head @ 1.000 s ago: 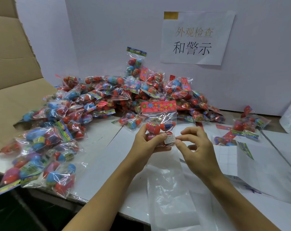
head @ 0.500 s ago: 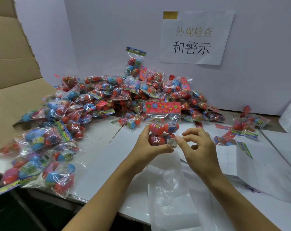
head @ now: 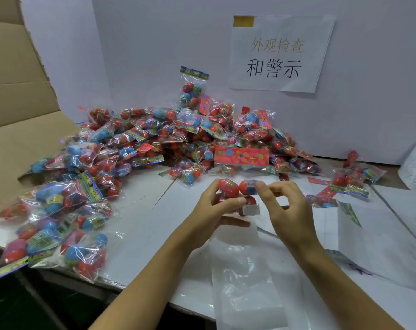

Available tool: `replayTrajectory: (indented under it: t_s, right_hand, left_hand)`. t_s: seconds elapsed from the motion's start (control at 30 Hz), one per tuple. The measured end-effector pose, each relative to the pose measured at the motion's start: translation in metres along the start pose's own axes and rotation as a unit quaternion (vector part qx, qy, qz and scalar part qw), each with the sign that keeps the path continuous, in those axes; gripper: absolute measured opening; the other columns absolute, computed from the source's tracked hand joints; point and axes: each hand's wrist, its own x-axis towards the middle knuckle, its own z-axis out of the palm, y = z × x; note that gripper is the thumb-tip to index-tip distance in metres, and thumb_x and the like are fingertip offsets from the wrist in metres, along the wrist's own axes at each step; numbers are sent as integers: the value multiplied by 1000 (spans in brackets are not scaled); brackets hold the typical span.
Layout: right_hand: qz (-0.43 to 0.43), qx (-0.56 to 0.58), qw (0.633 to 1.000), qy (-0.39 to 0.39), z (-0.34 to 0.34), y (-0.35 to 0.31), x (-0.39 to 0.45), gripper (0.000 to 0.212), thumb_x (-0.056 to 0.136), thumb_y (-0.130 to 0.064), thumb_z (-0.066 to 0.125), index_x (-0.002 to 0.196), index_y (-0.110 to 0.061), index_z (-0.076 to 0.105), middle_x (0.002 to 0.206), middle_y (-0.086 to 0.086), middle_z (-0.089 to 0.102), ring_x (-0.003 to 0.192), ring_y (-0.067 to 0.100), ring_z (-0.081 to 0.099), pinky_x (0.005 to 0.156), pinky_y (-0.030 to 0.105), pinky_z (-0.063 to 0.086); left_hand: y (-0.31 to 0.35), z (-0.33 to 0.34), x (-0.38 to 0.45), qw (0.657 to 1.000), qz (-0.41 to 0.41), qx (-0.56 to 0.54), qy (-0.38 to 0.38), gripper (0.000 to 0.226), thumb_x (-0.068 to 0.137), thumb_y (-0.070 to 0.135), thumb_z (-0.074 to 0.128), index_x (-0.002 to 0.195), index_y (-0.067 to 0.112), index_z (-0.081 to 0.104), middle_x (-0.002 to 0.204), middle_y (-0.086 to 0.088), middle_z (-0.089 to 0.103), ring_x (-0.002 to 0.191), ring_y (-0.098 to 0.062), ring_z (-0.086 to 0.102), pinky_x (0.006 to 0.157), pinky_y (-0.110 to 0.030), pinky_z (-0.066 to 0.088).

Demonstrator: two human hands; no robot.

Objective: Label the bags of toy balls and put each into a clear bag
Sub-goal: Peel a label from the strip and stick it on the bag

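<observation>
Head view: left hand [head: 210,210] grips one bag of toy balls [head: 238,186] above the table's near middle; right hand [head: 283,206] pinches its upper edge. One white label [head: 251,209] sits low on it and could lift if unpressed. One clear bag [head: 242,270] lies just below; the pile [head: 173,139] beyond holds dozens, uncountable.

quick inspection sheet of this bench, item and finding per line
surface: white table, partly covered by paper sheets
job's things: held bag of toy balls with a small label at its lower end; clear bag lying flat near the front edge
clutter: large pile of bags at the back and left
hands: left hand grips the held bag; right hand pinches its top right
cables: nothing seen
surroundings: cardboard box at left, printed sign on the wall
</observation>
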Motion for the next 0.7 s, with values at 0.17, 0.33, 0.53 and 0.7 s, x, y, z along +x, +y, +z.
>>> replayTrajectory:
  t_s: [0.17, 0.33, 0.53, 0.7]
  right_hand:
    - [50, 79, 995, -46, -4, 5, 4, 22, 85, -44, 68, 83, -23, 75, 77, -9, 73, 74, 2, 66, 64, 15, 49]
    - [25, 61, 997, -33, -3, 11, 5, 20, 91, -29, 71, 74, -19, 74, 69, -8, 72, 66, 5, 66, 60, 12, 48]
    - [116, 105, 972, -178, -20, 6, 16, 16, 81, -33, 76, 92, -20, 76, 84, -7, 77, 74, 6, 70, 53, 18, 50]
    - [126, 117, 980, -106, -40, 5, 1, 20, 79, -30, 77, 85, -11, 77, 79, 3, 77, 70, 11, 72, 51, 20, 49]
  left_hand:
    - [3, 4, -1, 998, -32, 58, 11, 42, 91, 58, 64, 97, 17, 67, 112, -23, 69, 105, -36, 72, 82, -44, 63]
    - [1, 6, 2, 994, -27, 97, 34, 41, 94, 57, 54, 80, 25, 75, 87, -5, 77, 81, -14, 74, 65, -25, 58]
    - [-3, 2, 4, 990, -19, 123, 64, 48, 96, 61, 49, 77, 24, 73, 80, -3, 74, 77, -8, 71, 67, -20, 57]
    - [-2, 4, 5, 986, 60, 135, 71, 40, 94, 53, 61, 99, 15, 71, 100, -2, 72, 94, -10, 70, 77, -22, 58]
